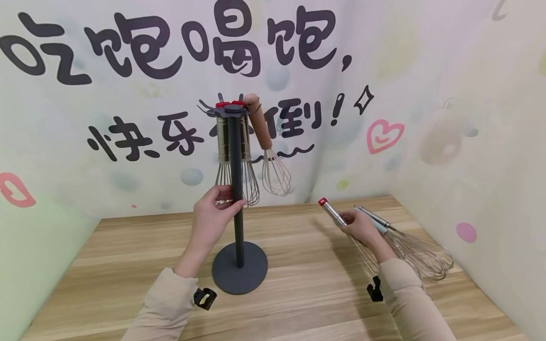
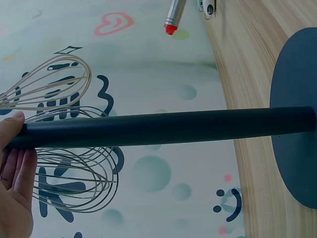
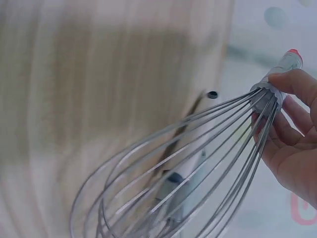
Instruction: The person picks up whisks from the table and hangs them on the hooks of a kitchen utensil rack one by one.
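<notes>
My left hand (image 1: 212,215) grips the dark post of a whisk stand (image 1: 238,232), thumb in front and fingers behind it. From the hooks at the stand's top hang a wooden-handled whisk (image 1: 262,130) and two metal-handled whisks (image 1: 223,139) with red ends, partly behind the post. In the left wrist view, the fingers of the left hand (image 2: 15,193) wrap the post near the hanging wire loops. At the right, my right hand (image 1: 362,229) holds a metal whisk (image 1: 333,212) by its handle, red end tilted up and wires down. The right wrist view shows its wires (image 3: 198,156) spread out.
Right of the right hand, a whisk with a light blue handle (image 1: 377,226) and a metal-handled one (image 1: 375,216) lie on the wooden table (image 1: 141,251). The stand's round base (image 1: 228,279) rests on the tabletop. A printed wall covering (image 1: 170,184) rises behind the table.
</notes>
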Motion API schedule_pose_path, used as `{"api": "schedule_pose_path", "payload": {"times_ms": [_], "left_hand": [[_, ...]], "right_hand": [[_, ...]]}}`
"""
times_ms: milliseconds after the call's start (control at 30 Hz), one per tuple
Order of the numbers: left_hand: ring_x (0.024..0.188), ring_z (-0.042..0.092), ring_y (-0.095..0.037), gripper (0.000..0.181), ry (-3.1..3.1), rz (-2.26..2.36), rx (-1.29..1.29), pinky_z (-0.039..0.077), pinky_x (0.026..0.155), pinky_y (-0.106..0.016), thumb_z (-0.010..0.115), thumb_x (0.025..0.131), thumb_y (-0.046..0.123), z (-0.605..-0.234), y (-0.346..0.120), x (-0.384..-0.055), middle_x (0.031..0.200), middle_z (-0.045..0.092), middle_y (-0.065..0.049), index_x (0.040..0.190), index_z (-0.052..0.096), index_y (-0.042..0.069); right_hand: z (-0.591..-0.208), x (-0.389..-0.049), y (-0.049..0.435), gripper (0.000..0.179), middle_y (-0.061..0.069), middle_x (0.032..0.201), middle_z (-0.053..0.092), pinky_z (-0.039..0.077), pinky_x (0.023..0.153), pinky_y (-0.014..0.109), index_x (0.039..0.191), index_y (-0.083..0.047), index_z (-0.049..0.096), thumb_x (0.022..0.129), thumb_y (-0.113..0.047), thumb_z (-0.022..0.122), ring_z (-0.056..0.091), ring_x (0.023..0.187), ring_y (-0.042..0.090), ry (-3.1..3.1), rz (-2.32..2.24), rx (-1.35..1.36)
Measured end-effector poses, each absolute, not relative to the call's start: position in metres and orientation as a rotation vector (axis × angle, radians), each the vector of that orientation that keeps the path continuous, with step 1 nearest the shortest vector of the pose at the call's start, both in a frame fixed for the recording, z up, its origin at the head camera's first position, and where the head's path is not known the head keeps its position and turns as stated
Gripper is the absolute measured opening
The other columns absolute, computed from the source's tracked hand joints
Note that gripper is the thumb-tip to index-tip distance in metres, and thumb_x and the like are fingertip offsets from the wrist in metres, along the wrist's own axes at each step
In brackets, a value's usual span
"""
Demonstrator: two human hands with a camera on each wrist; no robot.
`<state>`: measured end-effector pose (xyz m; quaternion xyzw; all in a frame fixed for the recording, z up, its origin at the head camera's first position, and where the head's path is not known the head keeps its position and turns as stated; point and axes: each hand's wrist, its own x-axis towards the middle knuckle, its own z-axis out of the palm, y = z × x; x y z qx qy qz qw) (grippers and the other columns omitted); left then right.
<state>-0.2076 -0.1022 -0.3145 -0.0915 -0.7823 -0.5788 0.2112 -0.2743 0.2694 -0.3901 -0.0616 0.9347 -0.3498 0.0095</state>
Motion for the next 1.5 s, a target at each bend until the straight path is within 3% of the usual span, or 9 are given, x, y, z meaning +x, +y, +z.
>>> {"api": "schedule_pose_path", "payload": {"times_ms": [300,600,967,1300,1500], "left_hand": [[0.095,0.067,-0.028,0.044,-2.079,-1.542,-0.336,0.058,0.083,-0.027,0.077,0.077,0.002,-0.313,-0.099,-0.206,0.107,0.064,-0.019,0.117,0.06,-0.003],[0.103,0.066,-0.032,0.043,-2.024,-1.524,-0.38,0.053,0.084,-0.012,0.072,0.081,-0.001,-0.308,-0.098,-0.204,0.112,0.063,-0.022,0.121,0.059,-0.007],[0.104,0.065,-0.03,0.043,-1.98,-1.531,-0.373,0.051,0.084,-0.007,0.071,0.082,-0.001,-0.301,-0.093,-0.203,0.111,0.064,-0.023,0.122,0.058,-0.007],[0.104,0.065,-0.03,0.038,-1.992,-1.579,-0.337,0.052,0.084,-0.009,0.071,0.082,-0.002,-0.297,-0.093,-0.203,0.11,0.065,-0.023,0.118,0.059,-0.008],[0.1,0.065,-0.032,0.034,-2.044,-1.562,-0.279,0.056,0.088,-0.027,0.07,0.083,0.001,-0.293,-0.092,-0.203,0.109,0.065,-0.023,0.114,0.06,-0.006]], "right_hand": [[-0.365,-0.274,0.26,0.047,0.028,0.117,0.064,0.052,0.088,0.042,0.13,0.007,0.052,0.086,-0.004,0.062,0.063,0.105,0.036,2.891,-1.194,-0.227],[-0.344,-0.275,0.25,0.05,0.029,0.119,0.062,0.054,0.084,0.034,0.133,0.007,0.048,0.087,-0.005,0.062,0.063,0.106,0.034,2.866,-1.321,-0.289],[-0.314,-0.27,0.233,0.049,0.027,0.126,0.058,0.052,0.094,0.039,0.135,0.004,0.046,0.091,-0.009,0.062,0.059,0.112,0.033,2.804,-1.482,-0.31],[-0.289,-0.262,0.213,0.047,0.026,0.127,0.058,0.052,0.091,0.034,0.134,0.002,0.048,0.091,-0.009,0.062,0.059,0.111,0.03,2.791,-1.572,-0.323],[-0.277,-0.258,0.202,0.047,0.026,0.125,0.059,0.052,0.089,0.028,0.134,0.002,0.049,0.09,-0.008,0.063,0.059,0.108,0.027,2.772,-1.627,-0.351]]}}
